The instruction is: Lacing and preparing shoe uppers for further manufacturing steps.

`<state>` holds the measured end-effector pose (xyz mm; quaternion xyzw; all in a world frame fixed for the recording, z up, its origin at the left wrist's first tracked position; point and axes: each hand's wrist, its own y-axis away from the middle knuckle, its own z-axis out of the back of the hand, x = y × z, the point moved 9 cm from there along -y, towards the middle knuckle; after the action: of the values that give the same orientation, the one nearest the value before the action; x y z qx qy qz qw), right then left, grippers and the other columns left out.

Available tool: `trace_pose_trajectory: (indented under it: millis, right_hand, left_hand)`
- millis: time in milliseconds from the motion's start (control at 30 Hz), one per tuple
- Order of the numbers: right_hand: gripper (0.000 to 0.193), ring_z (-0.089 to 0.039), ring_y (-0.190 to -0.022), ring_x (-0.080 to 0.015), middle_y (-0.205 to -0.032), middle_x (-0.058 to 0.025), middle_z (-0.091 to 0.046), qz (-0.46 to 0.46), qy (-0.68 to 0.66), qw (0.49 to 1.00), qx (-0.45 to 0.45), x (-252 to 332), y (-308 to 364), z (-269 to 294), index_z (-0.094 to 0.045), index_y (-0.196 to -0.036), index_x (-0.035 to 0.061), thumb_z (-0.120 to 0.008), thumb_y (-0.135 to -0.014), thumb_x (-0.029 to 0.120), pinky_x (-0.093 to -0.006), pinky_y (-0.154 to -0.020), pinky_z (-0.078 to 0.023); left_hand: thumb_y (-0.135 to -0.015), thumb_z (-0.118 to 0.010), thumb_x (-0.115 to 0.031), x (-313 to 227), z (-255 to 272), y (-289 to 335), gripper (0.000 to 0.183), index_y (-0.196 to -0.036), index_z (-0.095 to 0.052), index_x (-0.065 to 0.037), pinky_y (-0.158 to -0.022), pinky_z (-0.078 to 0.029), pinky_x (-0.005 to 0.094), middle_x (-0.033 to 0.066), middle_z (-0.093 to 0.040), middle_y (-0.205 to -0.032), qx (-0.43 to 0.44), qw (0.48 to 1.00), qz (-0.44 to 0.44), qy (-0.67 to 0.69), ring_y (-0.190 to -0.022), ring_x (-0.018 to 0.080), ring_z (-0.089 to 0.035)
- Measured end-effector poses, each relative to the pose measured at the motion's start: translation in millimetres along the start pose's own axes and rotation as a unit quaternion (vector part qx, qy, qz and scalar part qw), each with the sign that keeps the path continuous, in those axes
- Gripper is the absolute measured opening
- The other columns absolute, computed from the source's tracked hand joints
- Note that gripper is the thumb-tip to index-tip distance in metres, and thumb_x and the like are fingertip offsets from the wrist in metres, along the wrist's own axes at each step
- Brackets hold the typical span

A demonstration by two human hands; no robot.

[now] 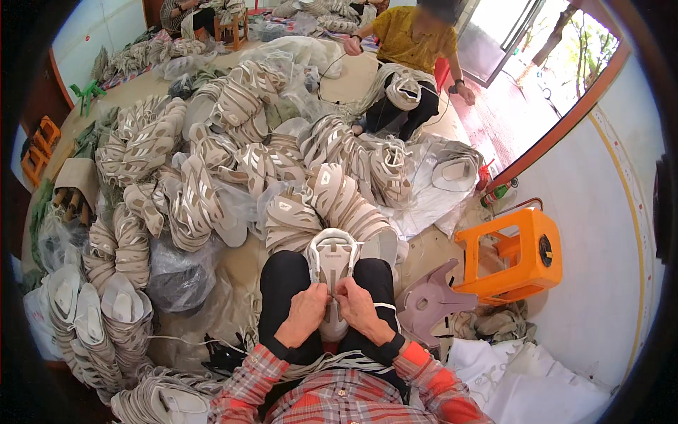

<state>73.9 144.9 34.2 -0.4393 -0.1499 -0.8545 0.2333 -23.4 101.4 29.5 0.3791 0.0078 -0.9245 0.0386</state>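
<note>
A beige and white shoe upper [335, 247] stands between my knees, its collar facing away from me and its toe toward me. Both hands meet over its lacing area. My left hand [307, 311] is closed in a pinch at the upper's left eyelet edge. Opposite it, my right hand [359, 305] pinches too, its fingertips close to the left ones. What lies right between the fingertips is too small to see. A white shoelace [385, 306] runs from beside my right hand across my right thigh. More pale laces [318, 366] lie over my lap.
Stacked shoe uppers [198, 191] cover the floor ahead and left. An orange stool [519, 258] lies tipped at right beside a mauve plastic stool [431, 300]. White sheeting [522, 381] lies lower right. Another person [409, 49] sits ahead with an upper, near an open door.
</note>
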Motion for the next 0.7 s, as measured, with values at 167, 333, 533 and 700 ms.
trace_pose_trajectory:
  millis: [167,333,533,700]
  right_hand:
    - [0.022,-0.058,-0.072,-0.0376,-0.075,-0.0193,-0.058,-0.034,-0.015,0.998,0.054,2.3,4.8,28.0,-0.048,-0.097,0.0013,-0.057,-0.078,0.008,-0.0412,-0.064,-0.046]
    - [0.027,-0.057,-0.053,-0.0213,-0.065,-0.0124,-0.058,-0.185,0.010,0.963,0.197,-4.4,49.2,77.6,-0.052,-0.098,0.0000,-0.063,-0.076,0.011,-0.0321,-0.050,-0.044]
    - [0.029,-0.047,-0.046,-0.0077,-0.066,-0.0028,-0.056,-0.209,-0.166,0.945,0.188,19.9,70.7,73.6,-0.051,-0.106,-0.0004,-0.061,-0.080,0.009,-0.0230,-0.041,-0.037]
    - [0.036,-0.044,-0.044,-0.0043,-0.068,-0.0016,-0.057,-0.239,-0.258,0.902,0.252,48.9,108.2,108.0,-0.049,-0.115,0.0024,-0.062,-0.081,0.009,-0.0187,-0.038,-0.033]
  left_hand:
    - [-0.076,-0.056,-0.009,-9.0,19.1,-4.1,0.014,-0.086,-0.047,-0.003,-0.060,-0.047,0.0437,0.0162,-0.054,-0.084,0.102,0.981,-0.080,-0.142,-0.078,0.0350,-0.057]
    - [-0.076,-0.052,-0.008,18.6,113.4,12.7,0.010,-0.083,-0.045,-0.005,-0.061,-0.047,0.0365,0.0102,-0.046,-0.077,0.010,0.935,-0.143,-0.324,-0.069,0.0258,-0.054]
    - [-0.096,-0.037,-0.023,39.7,69.1,-11.7,0.022,-0.090,-0.039,-0.002,-0.066,-0.050,0.0309,0.0135,-0.058,-0.080,-0.183,0.897,0.045,0.400,-0.072,0.0205,-0.062]
    - [-0.088,-0.049,-0.012,47.3,44.2,-28.4,0.008,-0.091,-0.042,-0.010,-0.038,-0.031,0.0223,-0.0012,-0.040,-0.062,-0.152,0.752,0.201,0.609,-0.047,0.0091,-0.037]
